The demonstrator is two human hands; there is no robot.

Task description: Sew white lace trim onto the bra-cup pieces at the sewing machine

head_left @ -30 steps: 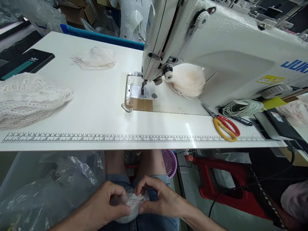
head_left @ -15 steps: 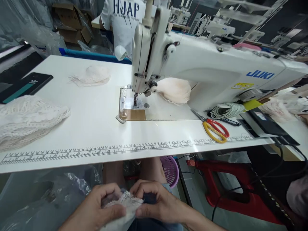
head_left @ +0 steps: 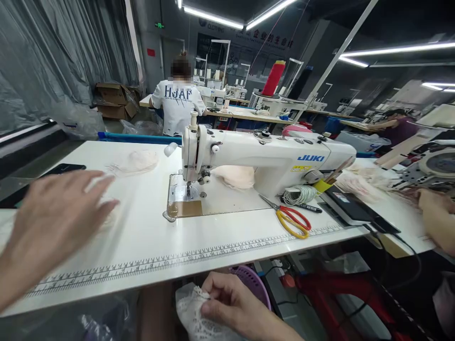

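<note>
My right hand (head_left: pixel 231 305) stays low in front of the table edge, fingers pinched on a white lace piece (head_left: pixel 190 310) that hangs below it. My left hand (head_left: pixel 53 222) is raised over the left side of the white table (head_left: pixel 149 237), motion-blurred, fingers stretched out and apart, with nothing in it. It hovers above where the lace stack lies, which it mostly hides. A white sewing machine (head_left: pixel 256 154) stands at the middle of the table, with cream cups (head_left: pixel 236 176) under its arm.
Red-and-yellow scissors (head_left: pixel 291 220) and a coiled cord (head_left: pixel 298 193) lie right of the machine. A lace piece (head_left: pixel 137 161) and a dark phone (head_left: pixel 66 168) lie far left. Another person's hand (head_left: pixel 435 218) is at the right edge; a person in a white shirt (head_left: pixel 179 104) sits behind.
The view has tilted up to show the room. My left hand let go of the lace piece and swung up over the table's left side. My right hand keeps the lace.
</note>
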